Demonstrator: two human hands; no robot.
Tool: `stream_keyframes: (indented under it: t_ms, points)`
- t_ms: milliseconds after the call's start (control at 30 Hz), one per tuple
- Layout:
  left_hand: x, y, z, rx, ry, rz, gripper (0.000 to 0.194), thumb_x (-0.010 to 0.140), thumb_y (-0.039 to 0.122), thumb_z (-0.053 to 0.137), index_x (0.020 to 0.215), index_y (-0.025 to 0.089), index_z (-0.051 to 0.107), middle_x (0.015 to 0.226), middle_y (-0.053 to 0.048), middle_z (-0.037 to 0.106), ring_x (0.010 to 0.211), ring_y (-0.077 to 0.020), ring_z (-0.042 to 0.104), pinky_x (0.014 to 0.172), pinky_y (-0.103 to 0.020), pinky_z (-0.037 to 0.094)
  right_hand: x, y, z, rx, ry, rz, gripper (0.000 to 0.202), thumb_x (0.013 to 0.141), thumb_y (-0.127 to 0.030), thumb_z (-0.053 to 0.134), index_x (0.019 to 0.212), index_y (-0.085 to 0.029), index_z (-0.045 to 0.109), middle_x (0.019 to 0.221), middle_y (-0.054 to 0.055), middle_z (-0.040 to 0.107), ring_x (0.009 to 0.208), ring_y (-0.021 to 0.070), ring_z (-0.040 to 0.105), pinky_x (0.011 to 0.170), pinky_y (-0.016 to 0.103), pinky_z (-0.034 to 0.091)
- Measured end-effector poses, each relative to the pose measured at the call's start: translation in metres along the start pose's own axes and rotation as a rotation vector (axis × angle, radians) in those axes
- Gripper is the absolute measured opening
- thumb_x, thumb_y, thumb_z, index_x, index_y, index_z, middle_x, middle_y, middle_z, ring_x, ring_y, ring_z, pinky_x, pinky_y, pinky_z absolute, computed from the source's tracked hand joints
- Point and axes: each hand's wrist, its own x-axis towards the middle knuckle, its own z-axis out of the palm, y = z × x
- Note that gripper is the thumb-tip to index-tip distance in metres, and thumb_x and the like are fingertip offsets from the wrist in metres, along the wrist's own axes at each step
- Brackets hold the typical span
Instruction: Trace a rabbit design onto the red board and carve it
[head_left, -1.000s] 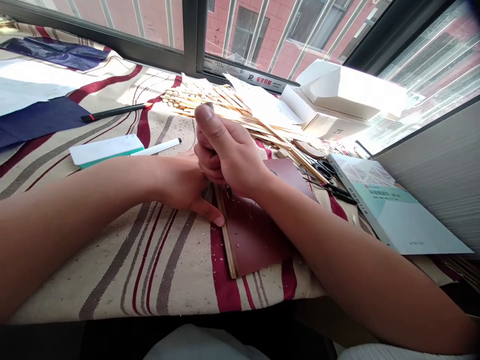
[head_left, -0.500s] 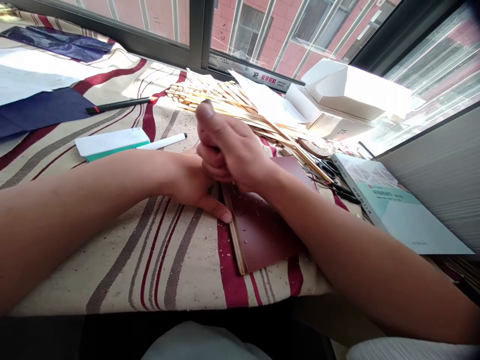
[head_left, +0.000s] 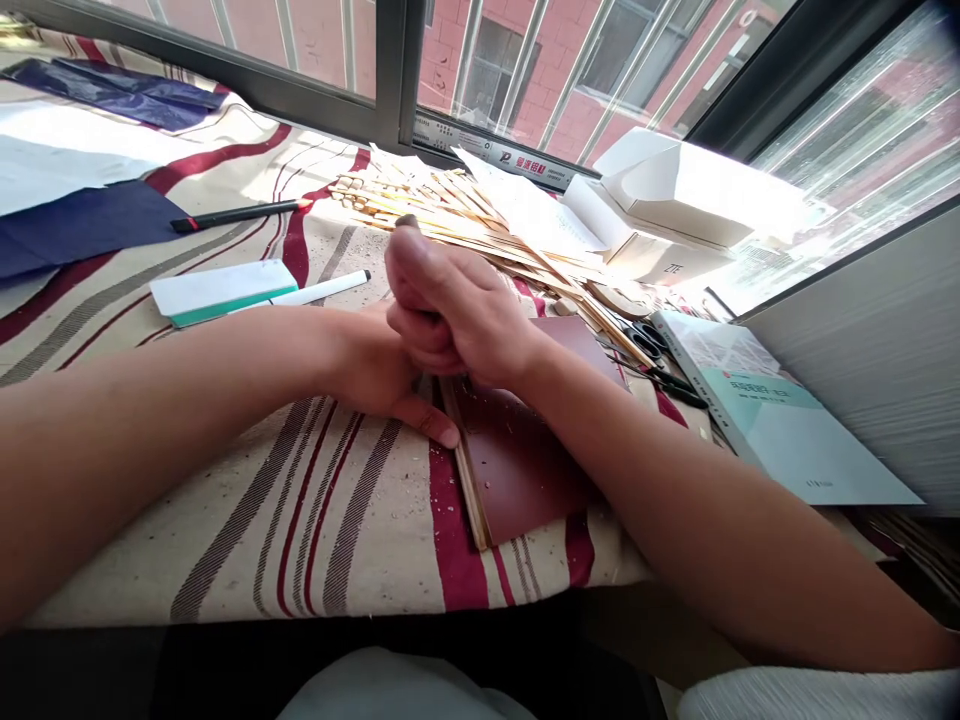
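Pressing left hand [head_left: 382, 370] flat beside dark red board [head_left: 525, 450], right hand [head_left: 450, 310] fisted above

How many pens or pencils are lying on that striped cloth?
2. A black pencil with a red tip lies near the blue paper; a white marker lies beside the white-and-green block. More may hide under the wood strips.

- Striped cloth [head_left: 247, 520] covers the surface by the window; wood shavings scattered on it.
- Dark red board [head_left: 525, 450] near the front edge, a wood strip [head_left: 466, 480] along its left side.
- Pencil [head_left: 236, 214], white pen [head_left: 326, 289], white-green block [head_left: 221, 290] to the left.
- Blue paper [head_left: 75, 225] far left.
- Heap of wood strips [head_left: 450, 215], white boxes [head_left: 675, 215], scissors [head_left: 652, 350], book [head_left: 780, 425] to the right.
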Motion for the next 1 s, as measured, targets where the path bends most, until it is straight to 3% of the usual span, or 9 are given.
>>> stream_keyframes:
  t_ms: [100,200,333,467,667,800,900,1000]
  points:
    - [-0.002,0.003,-0.003,0.019,-0.019,0.004,0.091,0.083,0.086,0.063,0.154,0.028,0.062,0.161,-0.011,0.062,0.147,-0.0393,0.054,0.124,-0.045,0.041,-0.003,-0.005,-0.011,0.164,-0.172,0.102,0.063,0.101,-0.070,0.064,0.071,-0.025,0.032,0.055,-0.013,0.018,0.045,0.0035,0.008,0.038,0.016,0.012]
    - [-0.003,0.007,-0.006,0.022,-0.018,-0.010,0.090,0.082,0.086,0.064,0.151,0.028,0.064,0.161,-0.012,0.062,0.151,-0.0405,0.051,0.126,-0.046,0.038,-0.010,-0.013,-0.020,0.216,-0.215,0.140,0.062,0.105,-0.069,0.058,0.071,-0.025,0.030,0.054,-0.013,0.017,0.044,0.0040,0.004,0.036,0.016,0.010]
    - [-0.003,0.008,-0.009,0.051,-0.028,-0.092,0.110,0.079,0.093,0.061,0.162,0.022,0.051,0.172,-0.019,0.048,0.158,-0.0443,0.040,0.130,-0.053,0.033,-0.015,-0.025,-0.021,0.180,-0.051,0.008,0.060,0.104,-0.064,0.063,0.071,-0.024,0.033,0.055,-0.012,0.020,0.045,0.0050,0.007,0.037,0.017,0.012]
    - [-0.002,0.004,-0.013,0.063,0.024,-0.055,0.117,0.077,0.092,0.067,0.167,0.022,0.042,0.177,-0.021,0.037,0.160,-0.0447,0.038,0.130,-0.053,0.031,-0.010,-0.020,-0.015,0.086,0.130,-0.080,0.065,0.100,-0.071,0.065,0.068,-0.025,0.032,0.055,-0.012,0.022,0.045,0.0056,0.011,0.038,0.020,0.013]
    - [-0.003,-0.002,-0.016,0.089,0.055,-0.027,0.098,0.082,0.087,0.065,0.157,0.025,0.058,0.174,-0.015,0.047,0.161,-0.0469,0.036,0.130,-0.052,0.031,-0.007,-0.011,-0.002,0.098,0.157,-0.127,0.067,0.095,-0.074,0.070,0.065,-0.025,0.034,0.054,-0.011,0.026,0.045,0.0055,0.015,0.037,0.023,0.016]
    - [-0.006,0.001,-0.017,0.122,0.057,0.002,0.088,0.089,0.080,0.065,0.152,0.018,0.064,0.170,-0.017,0.051,0.156,-0.0454,0.041,0.130,-0.051,0.032,-0.009,-0.012,-0.002,0.057,0.132,-0.083,0.068,0.097,-0.077,0.064,0.065,-0.025,0.035,0.055,-0.010,0.027,0.046,0.0056,0.017,0.038,0.022,0.017]
    - [-0.010,0.004,-0.021,0.101,0.096,0.041,0.079,0.096,0.071,0.064,0.149,0.014,0.064,0.170,-0.017,0.049,0.154,-0.0413,0.043,0.130,-0.050,0.033,-0.009,-0.010,-0.004,0.016,0.146,-0.090,0.068,0.096,-0.080,0.063,0.066,-0.024,0.036,0.057,-0.009,0.026,0.048,0.0068,0.022,0.038,0.022,0.019]
    - [-0.012,0.005,-0.027,0.037,0.056,0.022,0.056,0.101,0.058,0.059,0.137,0.016,0.069,0.160,-0.012,0.061,0.140,-0.0327,0.056,0.122,-0.042,0.042,-0.007,-0.006,-0.005,0.025,0.179,-0.132,0.069,0.093,-0.080,0.066,0.066,-0.025,0.035,0.058,-0.008,0.025,0.048,0.0077,0.026,0.039,0.022,0.021]
